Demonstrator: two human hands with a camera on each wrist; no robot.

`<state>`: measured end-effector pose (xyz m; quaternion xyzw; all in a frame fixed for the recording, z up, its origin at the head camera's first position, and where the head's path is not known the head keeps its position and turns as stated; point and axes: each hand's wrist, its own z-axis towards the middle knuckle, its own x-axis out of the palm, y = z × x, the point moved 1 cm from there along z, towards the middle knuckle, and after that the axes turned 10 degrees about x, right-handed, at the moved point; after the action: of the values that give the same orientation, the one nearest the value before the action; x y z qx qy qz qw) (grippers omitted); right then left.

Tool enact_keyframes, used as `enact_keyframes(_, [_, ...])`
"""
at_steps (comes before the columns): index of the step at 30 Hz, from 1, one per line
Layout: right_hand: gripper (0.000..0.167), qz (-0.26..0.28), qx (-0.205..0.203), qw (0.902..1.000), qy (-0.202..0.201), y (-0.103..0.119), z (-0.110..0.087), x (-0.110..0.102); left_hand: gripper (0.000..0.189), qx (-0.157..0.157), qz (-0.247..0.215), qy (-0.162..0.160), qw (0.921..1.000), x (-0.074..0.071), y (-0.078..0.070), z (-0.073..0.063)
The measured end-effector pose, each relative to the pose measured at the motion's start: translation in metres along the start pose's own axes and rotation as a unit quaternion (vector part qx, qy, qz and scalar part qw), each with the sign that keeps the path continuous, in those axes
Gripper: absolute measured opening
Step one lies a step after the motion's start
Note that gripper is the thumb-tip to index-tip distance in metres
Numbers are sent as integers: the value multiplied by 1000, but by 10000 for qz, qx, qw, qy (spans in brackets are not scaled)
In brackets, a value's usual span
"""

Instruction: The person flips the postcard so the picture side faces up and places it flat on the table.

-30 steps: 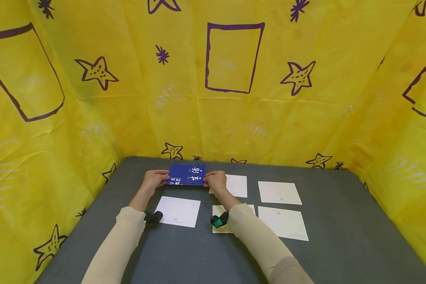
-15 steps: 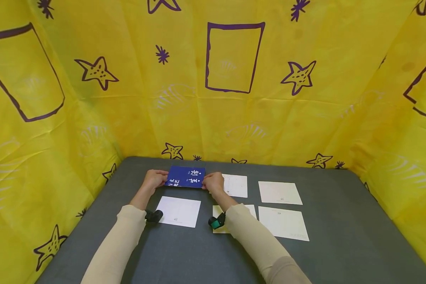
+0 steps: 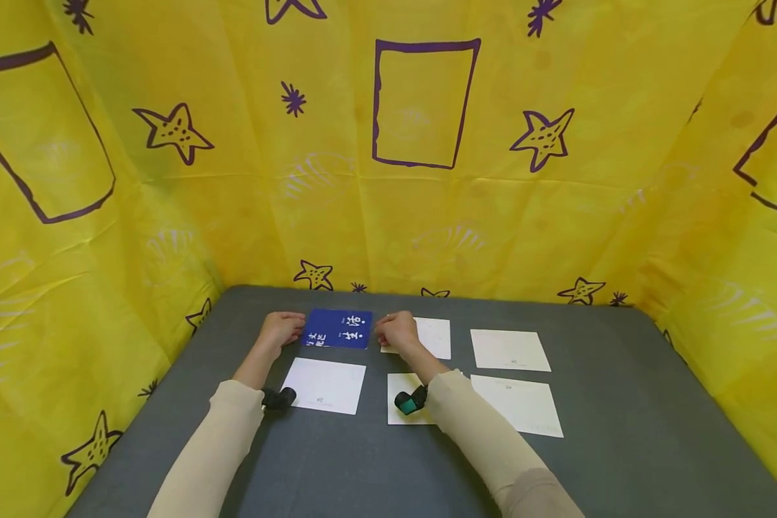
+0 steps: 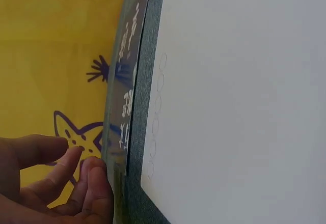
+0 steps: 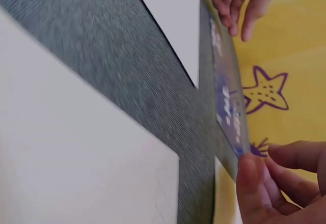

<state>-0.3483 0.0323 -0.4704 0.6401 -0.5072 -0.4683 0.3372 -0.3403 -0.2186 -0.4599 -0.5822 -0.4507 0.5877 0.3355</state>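
A blue card [image 3: 337,329] with white characters lies flat on the dark grey table, towards the back left. My left hand [image 3: 280,331] is at the card's left edge; in the left wrist view its loosely bent fingers [image 4: 97,188] hold nothing. Off the card's right edge is my right hand [image 3: 398,332], partly over a white card [image 3: 435,337]. The right wrist view shows a gap between its thumb and bent fingers, with nothing gripped. Another white card [image 3: 326,386] lies in front of the blue one.
On the right lie two more white cards, one farther back [image 3: 510,350] and one nearer [image 3: 518,404]. My right wrist and sleeve partly cover a further white card [image 3: 404,385]. A yellow patterned cloth [image 3: 421,216] encloses the back and sides of the table [image 3: 350,467].
The blue card, held between both hands before, has come down and slightly nearer onto the table. Both hands have let go, and my right hand has shifted a little to the right.
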Motion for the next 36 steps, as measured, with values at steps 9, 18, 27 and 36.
enact_keyframes(9, [18, -291, -245, 9993, 48, 6, -6, -23, 34, 434, 146, 94, 9989, 23, -18, -10])
enact_keyframes(18, [17, -684, -444, 9967, -51, 6, -16, -45, 31, 683, 148, 114, 9975, 49, -36, -23])
enact_keyframes(27, [20, -887, -462, 9946, -260, 5, -22, -66, 30, 716, -52, 303, 9970, 75, -40, -29])
enact_keyframes(36, [22, -1122, -381, 9922, -383, 5, -17, -86, 25, 797, 43, 566, 9952, 98, -53, -30])
